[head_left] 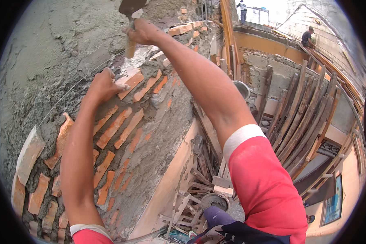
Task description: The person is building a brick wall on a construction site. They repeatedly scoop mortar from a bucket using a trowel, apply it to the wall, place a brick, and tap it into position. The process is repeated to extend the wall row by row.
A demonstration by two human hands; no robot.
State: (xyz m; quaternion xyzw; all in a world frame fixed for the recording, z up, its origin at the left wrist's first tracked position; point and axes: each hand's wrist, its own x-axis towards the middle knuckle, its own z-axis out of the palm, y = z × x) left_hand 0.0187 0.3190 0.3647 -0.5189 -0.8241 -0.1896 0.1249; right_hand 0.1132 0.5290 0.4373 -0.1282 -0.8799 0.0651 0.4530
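My right hand (144,32) is closed round the wooden handle of a trowel (130,48), whose dark blade points up past the fingers at the top. Below it, my left hand (103,86) grips the near end of an orange brick (131,81) on the wall, thumb along its side. The fingers' far side is hidden. Rows of bricks (114,127) set in grey mortar run below and beside my left forearm. A thin string (75,84) stretches over the brickwork from a pale brick (31,151) at the left toward the trowel.
Rough grey plaster (53,49) covers the wall at upper left. Far below stand a bucket of mortar (214,201) and piled wood scraps (189,205). Long timber planks (301,118) lean at the right, near another bucket (242,89). Two people (308,37) are in the distance.
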